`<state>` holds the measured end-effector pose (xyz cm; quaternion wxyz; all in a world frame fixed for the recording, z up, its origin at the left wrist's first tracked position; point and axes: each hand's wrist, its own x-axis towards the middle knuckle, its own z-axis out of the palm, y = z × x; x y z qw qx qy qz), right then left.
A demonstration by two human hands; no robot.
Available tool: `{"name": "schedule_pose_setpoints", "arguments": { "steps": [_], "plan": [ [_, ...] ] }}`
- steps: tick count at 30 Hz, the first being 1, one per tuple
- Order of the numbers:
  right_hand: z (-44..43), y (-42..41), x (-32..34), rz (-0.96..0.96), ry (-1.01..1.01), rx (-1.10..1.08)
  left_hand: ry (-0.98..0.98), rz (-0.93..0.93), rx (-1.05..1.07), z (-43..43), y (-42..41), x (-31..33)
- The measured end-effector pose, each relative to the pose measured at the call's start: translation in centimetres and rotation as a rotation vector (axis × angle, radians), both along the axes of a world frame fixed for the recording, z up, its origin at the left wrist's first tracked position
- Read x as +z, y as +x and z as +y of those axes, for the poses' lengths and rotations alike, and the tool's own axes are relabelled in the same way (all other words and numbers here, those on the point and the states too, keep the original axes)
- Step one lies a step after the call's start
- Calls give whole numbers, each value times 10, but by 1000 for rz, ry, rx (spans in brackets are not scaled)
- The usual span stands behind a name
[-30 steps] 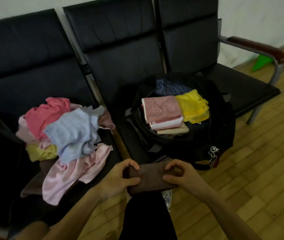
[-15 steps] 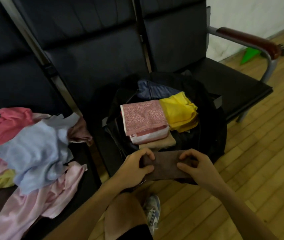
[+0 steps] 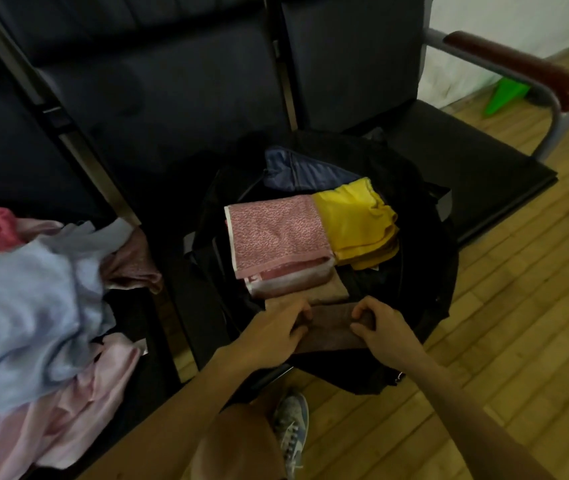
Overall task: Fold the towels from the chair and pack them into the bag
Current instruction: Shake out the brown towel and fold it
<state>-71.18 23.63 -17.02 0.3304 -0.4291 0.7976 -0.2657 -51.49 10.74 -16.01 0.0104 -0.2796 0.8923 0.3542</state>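
So, mid-packing: the left hand [image 3: 274, 329] and right hand [image 3: 385, 325] each pinch an end of the folded brown towel [image 3: 331, 329] over the open black fabric bag [image 3: 430, 296], and it probably needs lowering into the front gap next.

A folded brown towel [image 3: 331, 327] sits at the near rim of the open black bag [image 3: 425, 299], beside folded pink [image 3: 276, 233] and yellow towels [image 3: 355, 220].

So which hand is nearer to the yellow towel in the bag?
Right. The right hand grips the brown towel almost straight below the yellow towel in the picture. The left hand grips the other end, further left, below the pink towel.
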Motion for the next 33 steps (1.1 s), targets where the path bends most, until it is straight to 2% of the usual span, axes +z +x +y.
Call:
{"name": "schedule_pose_setpoints", "arguments": {
  "steps": [3,10,13,17,20,22,24,28,30,33],
  "plan": [
    [-1,-1,-11,11,154,70,-37,-27,-60,9,5,-8],
    [-12,3,-18,36,208,106,-30,35,48,10,2,-23],
    [-25,2,-13,56,114,96,-46,94,127,3,-4,-22],
    [-47,3,-6,91,-74,41,-239,167,240,-14,-7,-25],
    [-60,6,-6,119,-162,-17,-392,143,289,-21,-7,-25],
    [-65,5,-9,182,-173,-36,-481,141,286,-23,-7,-26],
    [-68,3,-15,324,-177,27,-552,123,287,-24,-8,-28],
    [-71,1,-32,613,-121,175,-618,-37,281,-30,-13,-31],
    [-72,0,-30,651,-112,168,-640,-71,274,-32,-14,-33],
    [-71,-2,-23,589,-83,150,-524,-55,316,-32,-11,-32]
  ]
}}
